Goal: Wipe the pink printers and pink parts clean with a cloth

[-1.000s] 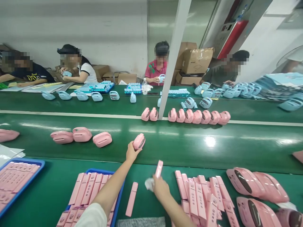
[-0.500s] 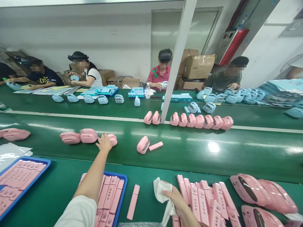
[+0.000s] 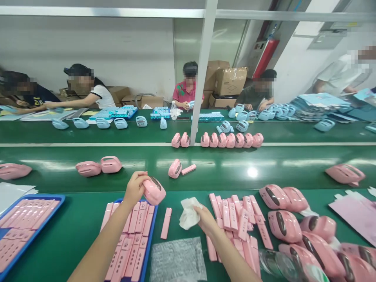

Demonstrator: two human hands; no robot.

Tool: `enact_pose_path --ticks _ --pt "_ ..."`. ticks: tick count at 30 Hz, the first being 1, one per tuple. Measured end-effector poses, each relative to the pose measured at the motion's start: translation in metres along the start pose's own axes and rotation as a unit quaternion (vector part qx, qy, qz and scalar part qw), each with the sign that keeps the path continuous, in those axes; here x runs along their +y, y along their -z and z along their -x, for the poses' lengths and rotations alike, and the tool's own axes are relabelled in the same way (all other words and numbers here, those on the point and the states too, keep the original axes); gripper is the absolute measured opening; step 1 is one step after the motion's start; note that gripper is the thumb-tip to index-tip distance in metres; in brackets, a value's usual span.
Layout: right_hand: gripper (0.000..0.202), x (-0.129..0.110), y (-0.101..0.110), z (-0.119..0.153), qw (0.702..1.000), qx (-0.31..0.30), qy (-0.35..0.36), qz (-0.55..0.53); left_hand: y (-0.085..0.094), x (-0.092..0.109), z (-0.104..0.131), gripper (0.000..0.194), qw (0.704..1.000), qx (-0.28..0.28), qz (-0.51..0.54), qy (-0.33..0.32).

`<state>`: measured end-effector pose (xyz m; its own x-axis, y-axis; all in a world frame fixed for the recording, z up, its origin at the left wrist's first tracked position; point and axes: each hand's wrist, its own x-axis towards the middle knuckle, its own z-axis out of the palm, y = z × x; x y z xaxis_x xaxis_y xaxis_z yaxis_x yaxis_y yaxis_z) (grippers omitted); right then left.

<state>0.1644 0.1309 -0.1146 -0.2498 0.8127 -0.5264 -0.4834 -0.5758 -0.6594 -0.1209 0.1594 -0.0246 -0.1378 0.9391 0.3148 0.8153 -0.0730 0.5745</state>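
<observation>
My left hand (image 3: 136, 189) grips a rounded pink plastic housing (image 3: 154, 191) with a dark oval panel, held above the far end of a blue tray (image 3: 150, 239) of pink bars. In my right hand (image 3: 205, 219) is a crumpled white cloth (image 3: 189, 213), pinched between thumb and fingers. One loose pink bar (image 3: 166, 223) lies between the tray and the cloth. A pile of pink bars (image 3: 233, 215) lies beside my right forearm. Below the cloth, a grey translucent sheet (image 3: 178, 260) rests on the green table.
Several pink housings (image 3: 284, 226) crowd the right side, near a clear bottle (image 3: 279, 264). Another blue tray (image 3: 55, 203) stands at the left. A white post (image 3: 202, 70) rises from the bench. Co-workers sit across, with blue housings (image 3: 120, 123) before them.
My left hand has lifted a pink housing off the middle strip and brought it nearer, to the right. My right hand still holds the cloth. The view has shifted right.
</observation>
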Motion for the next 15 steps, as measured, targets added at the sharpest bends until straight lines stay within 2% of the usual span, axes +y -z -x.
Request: enact_pose_path --ticks 3,5,7,10,12,14,15 --pt "0.056 0.007 -0.035 0.023 0.994 -0.092 -0.042 -0.043 0.002 0.05 0.036 0.024 0.985 0.003 0.152 -0.075" --pt "0.061 0.017 -0.051 0.042 0.982 -0.162 -0.077 -0.065 -0.002 0.077 0.06 0.02 0.971 -0.026 0.223 -0.087" --pt "0.061 0.028 -0.06 0.061 0.977 -0.181 -0.078 -0.083 -0.01 0.095 0.082 0.018 0.958 -0.053 0.27 -0.08" --pt "0.054 0.037 -0.063 0.08 0.984 -0.126 -0.04 -0.118 -0.026 0.104 0.11 0.025 0.951 -0.044 0.306 0.005" --pt "0.055 0.036 -0.062 0.086 0.988 -0.07 -0.017 -0.139 -0.036 0.102 0.126 0.05 0.934 -0.023 0.336 0.118" --pt "0.056 0.03 -0.063 0.089 0.989 -0.016 0.028 -0.143 -0.043 0.103 0.14 0.068 0.887 -0.039 0.401 0.225" --pt "0.055 0.027 -0.064 0.091 0.989 0.001 0.062 -0.133 -0.044 0.106 0.146 0.07 0.855 -0.061 0.445 0.259"
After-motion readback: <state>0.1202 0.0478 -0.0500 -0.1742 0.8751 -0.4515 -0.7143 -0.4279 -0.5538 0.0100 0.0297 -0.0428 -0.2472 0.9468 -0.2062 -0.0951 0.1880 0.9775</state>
